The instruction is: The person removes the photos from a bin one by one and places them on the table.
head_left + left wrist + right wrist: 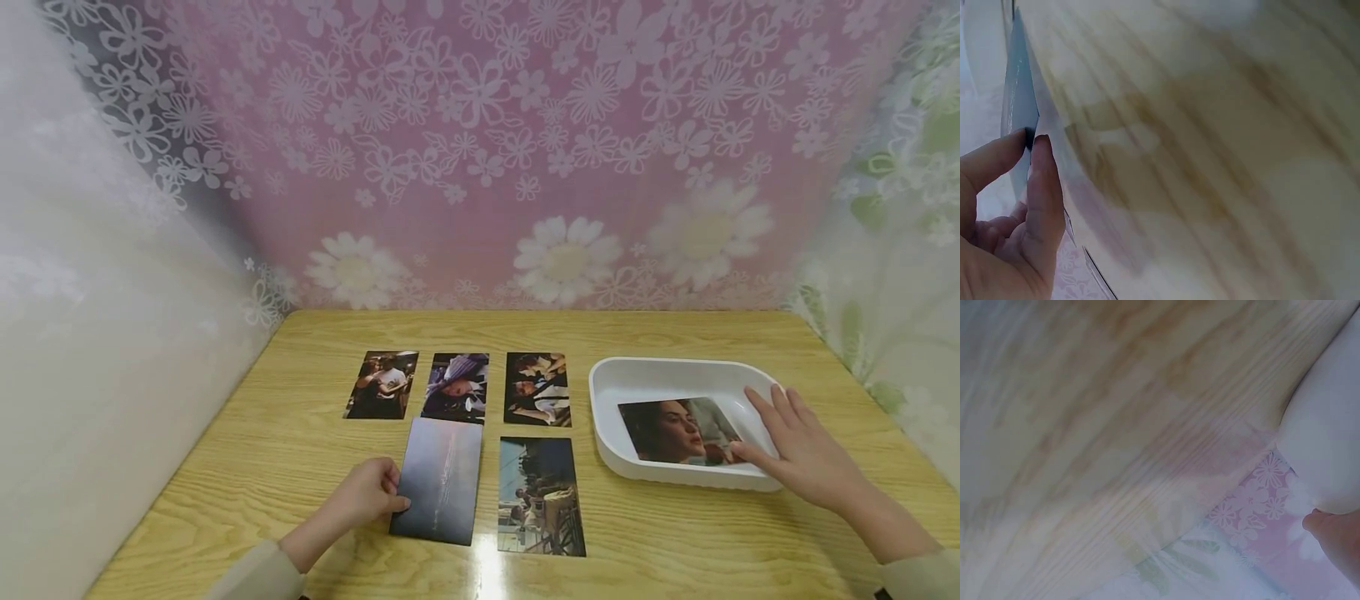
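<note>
Here, pinching the left edge of a bluish photo (pixel 438 480) with the left hand (pixel 367 493), lying flat on the tabletop (pixel 285 433). Resting the right hand (pixel 798 446), fingers straight and spread, on a portrait photo (pixel 678 430) inside the white tray (pixel 675 375). Lying nearby, four more photos (pixel 459 387).

Soft, even light fills the head view, with a bright glare streak on the worktop (pixel 491 575) at the near edge. Its side walls bend outward at the frame edges. Both wrist views are smeared and out of focus.
</note>
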{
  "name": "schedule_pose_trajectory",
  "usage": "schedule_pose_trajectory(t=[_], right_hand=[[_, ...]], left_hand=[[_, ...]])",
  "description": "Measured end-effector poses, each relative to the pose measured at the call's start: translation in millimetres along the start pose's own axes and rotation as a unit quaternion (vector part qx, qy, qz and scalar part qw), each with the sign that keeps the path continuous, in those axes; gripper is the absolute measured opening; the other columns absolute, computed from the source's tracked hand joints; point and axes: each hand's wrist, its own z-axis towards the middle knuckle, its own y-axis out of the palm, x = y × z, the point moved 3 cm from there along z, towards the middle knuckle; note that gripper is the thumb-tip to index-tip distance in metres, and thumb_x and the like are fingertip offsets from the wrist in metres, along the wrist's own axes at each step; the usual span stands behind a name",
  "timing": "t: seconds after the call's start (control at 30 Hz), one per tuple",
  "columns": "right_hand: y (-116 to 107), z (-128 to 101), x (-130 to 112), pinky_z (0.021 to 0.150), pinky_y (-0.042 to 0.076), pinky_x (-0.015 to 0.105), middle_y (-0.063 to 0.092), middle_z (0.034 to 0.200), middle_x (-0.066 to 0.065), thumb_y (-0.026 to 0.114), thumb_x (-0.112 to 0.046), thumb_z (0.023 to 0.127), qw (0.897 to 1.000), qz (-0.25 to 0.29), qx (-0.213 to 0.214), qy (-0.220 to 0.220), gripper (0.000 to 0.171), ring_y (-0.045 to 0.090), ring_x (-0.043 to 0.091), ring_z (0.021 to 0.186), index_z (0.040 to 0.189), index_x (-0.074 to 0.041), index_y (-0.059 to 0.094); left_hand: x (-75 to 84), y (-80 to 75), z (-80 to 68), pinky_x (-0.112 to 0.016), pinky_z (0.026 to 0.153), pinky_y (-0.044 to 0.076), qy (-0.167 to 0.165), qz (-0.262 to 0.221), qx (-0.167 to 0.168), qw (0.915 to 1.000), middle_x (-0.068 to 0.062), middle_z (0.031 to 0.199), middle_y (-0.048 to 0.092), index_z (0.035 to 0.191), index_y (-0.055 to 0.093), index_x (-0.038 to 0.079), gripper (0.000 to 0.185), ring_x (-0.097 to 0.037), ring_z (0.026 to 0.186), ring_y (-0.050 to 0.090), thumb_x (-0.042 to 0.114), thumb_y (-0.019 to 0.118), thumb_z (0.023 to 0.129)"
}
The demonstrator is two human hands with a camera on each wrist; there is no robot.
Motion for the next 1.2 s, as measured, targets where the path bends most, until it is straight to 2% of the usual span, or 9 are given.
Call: schedule_pose_trajectory(t=[0.2, 0.47, 0.57, 0.8, 0.97, 1.1, 1.2], right_hand=[[-0.3, -0.4, 0.4, 0.099, -0.016, 0.037, 0.004, 0.134, 0.040, 0.055, -0.035, 0.086, 1.000, 0.001, 0.001, 0.005, 0.081, -0.017, 0.036, 0.127, 0.142, -0.003, 0.005], [-0.5, 0.1, 1.4, 0.099, -0.016, 0.037, 0.004, 0.134, 0.040, 0.054, -0.035, 0.086, 1.000, 0.002, 0.004, 0.000, 0.081, -0.017, 0.036, 0.127, 0.141, -0.002, 0.006], [-0.3, 0.2, 1.8, 0.099, -0.016, 0.036, 0.004, 0.134, 0.040, 0.054, -0.035, 0.086, 1.000, -0.002, 0.004, 0.000, 0.081, -0.017, 0.037, 0.127, 0.141, -0.002, 0.006], [-0.7, -1.2, 2.2, 0.099, -0.017, 0.037, 0.004, 0.134, 0.040, 0.054, -0.035, 0.086, 1.000, -0.002, 0.002, 0.005, 0.080, -0.017, 0.037, 0.127, 0.141, -0.002, 0.006], [-1.7, -2.1, 0.9, 0.099, -0.017, 0.038, 0.004, 0.135, 0.039, 0.053, -0.035, 0.087, 1.000, 0.002, -0.002, 0.003, 0.080, -0.017, 0.037, 0.127, 0.142, -0.004, 0.005], [-1.5, -1.5, -0.2, 0.098, -0.017, 0.038, 0.004, 0.135, 0.040, 0.053, -0.034, 0.087, 1.000, 0.005, -0.004, 0.002, 0.079, -0.017, 0.036, 0.127, 0.142, -0.004, 0.004], [-2.0, -1.0, -0.7, 0.098, -0.017, 0.038, 0.004, 0.134, 0.040, 0.053, -0.034, 0.087, 1.000, 0.005, -0.003, 0.002, 0.079, -0.017, 0.036, 0.127, 0.142, -0.004, 0.004]], left_hand=[[0.7, 1.1, 1.3, -0.025, 0.051, 0.039, 0.004, 0.066, -0.005, 0.9978, 0.000, 0.063, 0.049, 0.070, 0.052, 0.002, 0.024, -0.012, 0.057, 0.045, 0.007, 0.075, 0.067], [0.5, 0.5, 2.4, -0.028, 0.052, 0.044, -0.022, 0.087, -0.014, 0.9959, -0.004, 0.071, 0.056, 0.084, 0.056, 0.000, 0.027, -0.013, 0.060, 0.054, 0.010, 0.076, 0.068], [-0.2, 0.5, 2.1, -0.028, 0.051, 0.042, -0.019, 0.108, -0.012, 0.9938, -0.002, 0.065, 0.053, 0.080, 0.055, 0.003, 0.026, -0.013, 0.057, 0.050, 0.013, 0.076, 0.068], [1.4, 2.1, 1.8, -0.026, 0.045, 0.034, 0.005, 0.131, -0.021, 0.9911, 0.002, 0.054, 0.047, 0.070, 0.051, 0.007, 0.027, -0.011, 0.048, 0.041, 0.017, 0.076, 0.068], [9.0, -0.6, 8.2, -0.026, 0.047, 0.040, 0.027, 0.107, -0.029, 0.9935, 0.001, 0.059, 0.051, 0.077, 0.053, 0.004, 0.026, -0.011, 0.047, 0.049, 0.020, 0.073, 0.072], [24.4, -3.4, 19.1, -0.027, 0.045, 0.042, 0.056, 0.080, -0.027, 0.9948, 0.000, 0.062, 0.052, 0.089, 0.053, 0.000, 0.030, -0.013, 0.048, 0.053, 0.021, 0.070, 0.076], [44.3, -4.1, 29.1, -0.027, 0.045, 0.040, 0.087, 0.075, -0.013, 0.9933, 0.001, 0.063, 0.051, 0.095, 0.053, -0.001, 0.033, -0.013, 0.050, 0.050, 0.022, 0.069, 0.077]])
